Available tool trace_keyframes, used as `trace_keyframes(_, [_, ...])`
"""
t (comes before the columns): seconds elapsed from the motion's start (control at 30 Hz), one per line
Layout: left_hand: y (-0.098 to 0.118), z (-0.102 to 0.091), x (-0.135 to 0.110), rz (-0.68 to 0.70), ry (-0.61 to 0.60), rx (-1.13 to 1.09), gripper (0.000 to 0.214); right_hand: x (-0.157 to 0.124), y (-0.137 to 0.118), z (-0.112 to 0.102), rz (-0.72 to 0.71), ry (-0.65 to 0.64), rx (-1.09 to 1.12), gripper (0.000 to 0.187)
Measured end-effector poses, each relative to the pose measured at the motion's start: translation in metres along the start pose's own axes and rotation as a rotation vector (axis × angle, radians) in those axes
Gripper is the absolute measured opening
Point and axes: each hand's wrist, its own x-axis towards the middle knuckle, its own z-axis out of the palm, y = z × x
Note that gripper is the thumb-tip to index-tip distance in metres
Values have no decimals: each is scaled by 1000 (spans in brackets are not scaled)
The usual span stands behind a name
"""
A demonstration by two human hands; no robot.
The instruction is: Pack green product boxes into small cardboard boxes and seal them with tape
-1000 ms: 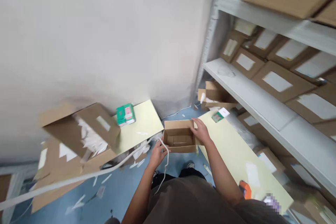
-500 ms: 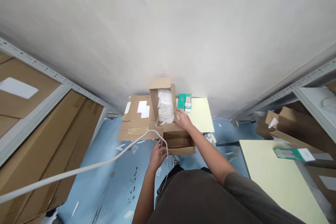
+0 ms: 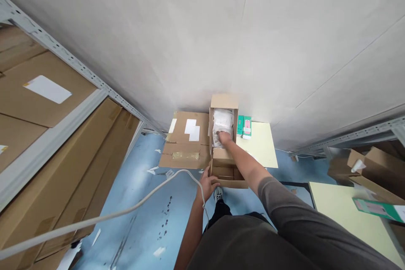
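Observation:
My left hand [image 3: 209,183] grips the left side of a low, open cardboard box [image 3: 232,184], thumb and fingers at its wall. The inside that shows holds only brown cardboard. Directly behind it stands a second cardboard box [image 3: 224,101], its far flap raised against the wall. White packets [image 3: 223,118], thin and plastic-looking, fill this rear box. Reaching down into it, my right hand [image 3: 225,137] has its fingers bent together on the packets. The fingertips are partly hidden, and how many packets they pinch does not show.
Two green packages [image 3: 244,125] lie on the pale tabletop [image 3: 261,141] to the right. Flattened cardboard [image 3: 182,147] covers the left side. A white cable [image 3: 133,206] crosses before my left forearm. Shelving with large cartons [image 3: 85,168] stands left; another pale table [image 3: 338,211] stands right.
My right hand has left the rear box's near right edge and gone into the white packets. My left hand stays at the front box. The camera view has shifted left.

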Motion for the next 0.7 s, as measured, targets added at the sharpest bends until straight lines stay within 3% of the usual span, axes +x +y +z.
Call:
trace_keyframes(0.2, [12,-11,5,-7,-19,-13,19,-18,-1,-19,-37,102,37,35])
trace_keyframes(0.3, [20,-13,2,23,-17,12,17,-37,0,-31,-78,203,82,37])
trace_keyframes(0.4, [27,-9,-3,66,-21,44,16,-64,14,-42,-184,382,210,35])
trace_keyframes(0.57, [48,15,-5,246,-27,83,14,-134,71,-56,-410,783,460,25])
trace_keyframes(0.7, [91,56,6,346,-79,148,12,-223,148,-63,-402,1001,459,21])
